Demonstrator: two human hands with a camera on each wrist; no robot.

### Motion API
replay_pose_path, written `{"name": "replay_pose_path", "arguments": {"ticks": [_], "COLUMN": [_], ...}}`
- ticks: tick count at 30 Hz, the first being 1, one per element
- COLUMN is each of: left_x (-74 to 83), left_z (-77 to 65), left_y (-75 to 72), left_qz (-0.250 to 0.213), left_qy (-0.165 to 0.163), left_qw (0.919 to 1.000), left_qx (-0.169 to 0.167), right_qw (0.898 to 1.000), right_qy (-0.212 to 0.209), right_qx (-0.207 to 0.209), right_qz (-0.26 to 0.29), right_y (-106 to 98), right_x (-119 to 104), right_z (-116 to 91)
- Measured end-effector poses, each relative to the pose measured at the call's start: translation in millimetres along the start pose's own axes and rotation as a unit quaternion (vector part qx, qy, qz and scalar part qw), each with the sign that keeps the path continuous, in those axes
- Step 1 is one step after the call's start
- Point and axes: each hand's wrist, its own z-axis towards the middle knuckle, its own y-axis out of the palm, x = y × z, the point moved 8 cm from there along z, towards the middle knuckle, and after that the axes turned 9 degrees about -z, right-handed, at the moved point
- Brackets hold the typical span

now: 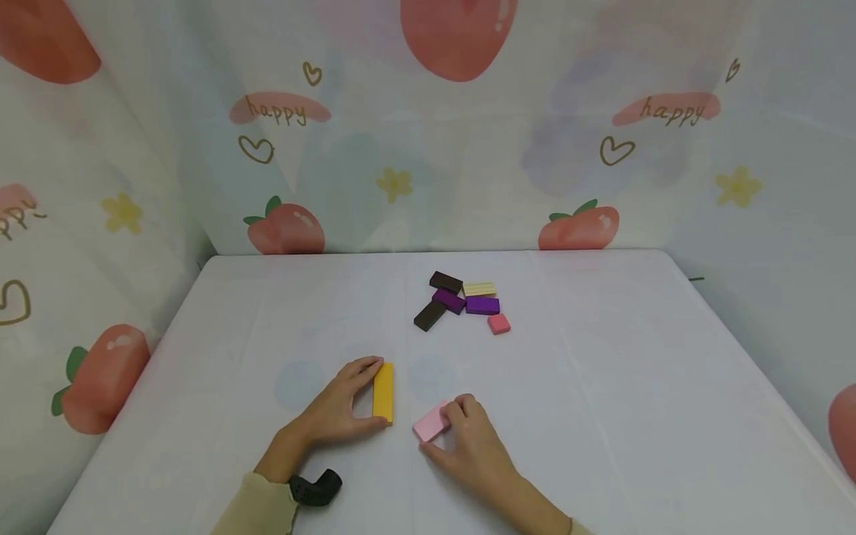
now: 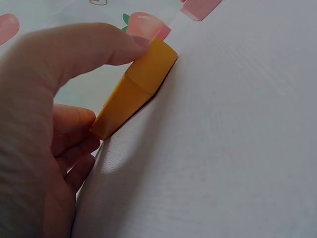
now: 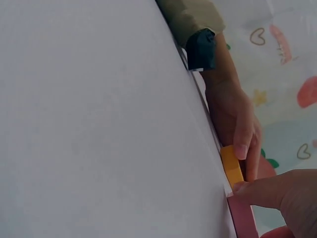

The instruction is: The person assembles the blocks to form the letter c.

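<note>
A long yellow block (image 1: 383,394) lies on the white table, its long side pointing away from me. My left hand (image 1: 337,405) pinches it by its two ends, thumb at the near end and fingertips at the far end, as the left wrist view also shows. Just to the right, my right hand (image 1: 476,446) holds a pink block (image 1: 431,422) between thumb and fingers, at a slant on the table. A small gap separates the two blocks. In the right wrist view the pink block (image 3: 242,218) is partly cut off by the frame's lower edge.
Farther back, several small blocks lie in a loose group: dark brown ones (image 1: 429,316), purple ones (image 1: 482,305), a cream ridged one (image 1: 479,289) and a small coral-red one (image 1: 498,324). A black device (image 1: 317,488) sits at my left wrist. A printed cloth (image 1: 468,163) hangs behind the table.
</note>
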Motion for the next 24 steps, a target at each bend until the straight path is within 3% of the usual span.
{"name": "replay_pose_path", "arguments": {"ticks": [6, 15, 19, 24], "left_x": [1.7, -1.6, -0.8, 2.1], "left_z": [-0.5, 1.8, 1.7, 0.6], "left_y": [-1.6, 0.8, 0.2, -1.8], "left_qz": [-0.004, 0.017, 0.013, -0.002], "left_qy": [0.000, -0.011, -0.003, 0.000], "left_qw": [1.0000, 0.9998, 0.9999, 0.9999], "left_qx": [0.007, 0.005, 0.010, 0.010], "right_qw": [1.000, 1.000, 0.999, 0.992], "right_qy": [-0.026, -0.014, -0.042, -0.113], "right_qx": [0.016, -0.006, -0.030, -0.054], "right_qz": [0.006, -0.006, 0.003, 0.002], "right_y": [3.8, 6.4, 5.6, 3.6], "right_x": [-18.7, -22.8, -20.7, -23.6], "right_z": [-0.3, 1.8, 6.9, 16.3]}}
